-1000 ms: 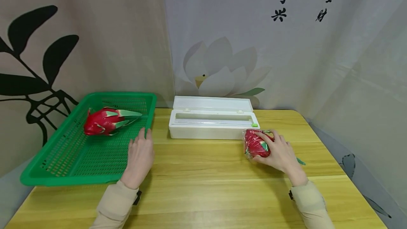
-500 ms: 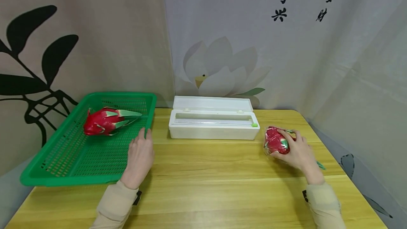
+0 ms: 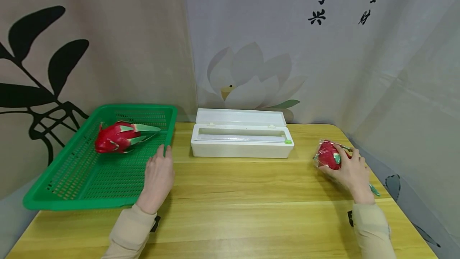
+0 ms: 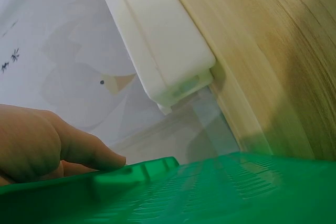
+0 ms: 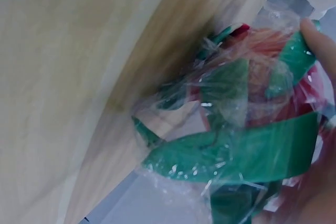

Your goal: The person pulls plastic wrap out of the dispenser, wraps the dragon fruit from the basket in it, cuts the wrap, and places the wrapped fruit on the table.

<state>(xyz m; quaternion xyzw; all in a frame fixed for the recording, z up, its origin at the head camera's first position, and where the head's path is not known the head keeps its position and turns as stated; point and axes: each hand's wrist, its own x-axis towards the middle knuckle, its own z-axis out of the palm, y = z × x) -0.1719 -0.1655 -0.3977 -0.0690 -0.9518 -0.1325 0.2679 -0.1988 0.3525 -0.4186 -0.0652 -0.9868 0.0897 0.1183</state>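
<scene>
My right hand (image 3: 350, 173) grips a red dragon fruit (image 3: 329, 155) with green leafy scales, thumb and fingers spread round its sides. Clear plastic film covers this fruit, wrinkled over the green scales (image 5: 236, 153) in the right wrist view. It sits low at the table's right side. At the left, my left hand (image 3: 159, 175) rests along the right rim of a green plastic basket (image 3: 59, 204), fingers pointing forward. The left wrist view has those fingers (image 4: 86, 150) at the rim. A second dragon fruit (image 3: 120, 137) lies in the basket.
A white cling film dispenser (image 3: 240, 150) with its lid (image 3: 240, 118) raised stands at the back middle of the wooden table (image 3: 237, 211). Behind it hangs a printed curtain (image 3: 251, 31). The table's right edge runs close by the right hand.
My right hand has carried the wrapped dragon fruit to the right, from beside the dispenser towards the table's right edge. The left hand and basket have stayed put.
</scene>
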